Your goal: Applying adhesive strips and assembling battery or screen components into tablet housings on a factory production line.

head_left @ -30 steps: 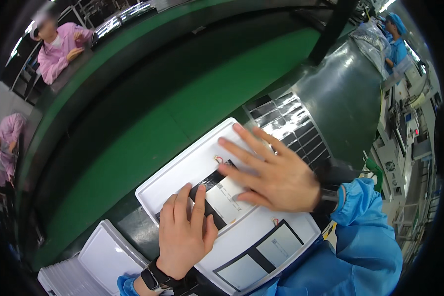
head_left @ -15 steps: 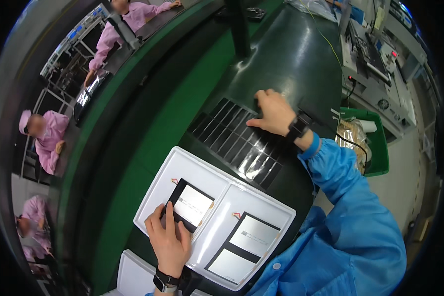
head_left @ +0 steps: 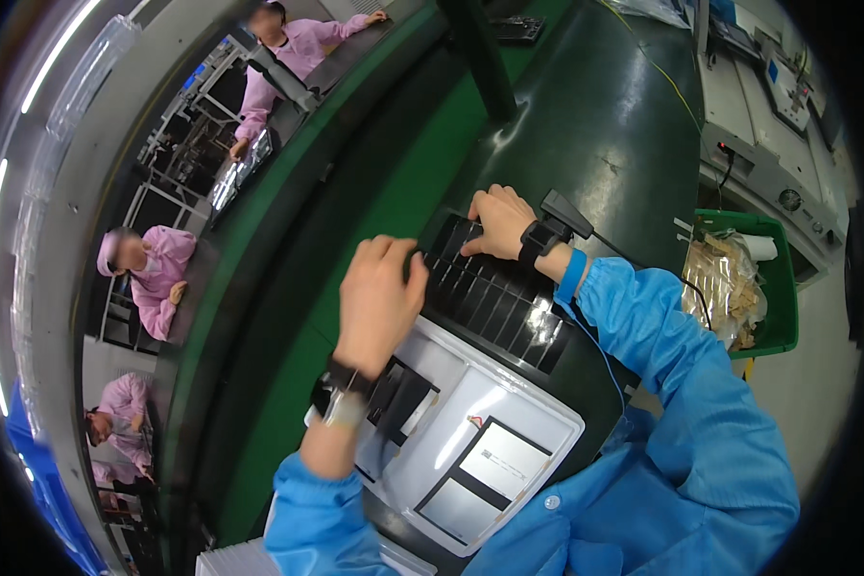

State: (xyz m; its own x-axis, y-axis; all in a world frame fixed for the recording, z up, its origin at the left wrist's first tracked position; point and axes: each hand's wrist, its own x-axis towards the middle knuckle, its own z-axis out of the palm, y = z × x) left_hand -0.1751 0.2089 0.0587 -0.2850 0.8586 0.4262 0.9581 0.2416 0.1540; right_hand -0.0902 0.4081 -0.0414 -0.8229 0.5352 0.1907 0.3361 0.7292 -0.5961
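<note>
A sheet of black rectangular strips [head_left: 494, 305] lies on the dark green bench. My right hand [head_left: 505, 225] is over its far end, thumb and fingers closed on a black strip [head_left: 459, 233]. My left hand [head_left: 382, 300] hangs in the air just left of the sheet, slightly smeared, its fingers bent and the thumb apart from them. Nothing clearly shows in it. Below the sheet sits a two-compartment white tray [head_left: 559, 415]. Two flat battery packs [head_left: 498, 463] with pale faces and black edges lie in its right compartment. Another battery pack [head_left: 419, 411] in the left compartment is partly hidden by my left wrist.
A black plug-like block [head_left: 567, 213] with a cable lies beside my right wrist. To the right stands a green bin [head_left: 783, 278] of crumpled wrapping. A dark post [head_left: 480, 62] rises at the far side of the bench [head_left: 605, 125]. People in pink [head_left: 168, 274] sit across the aisle.
My left hand has lifted off the battery pack in the tray and moved up beside the black sheet. The right hand has shifted to the sheet's far end and closed. The view has turned slightly.
</note>
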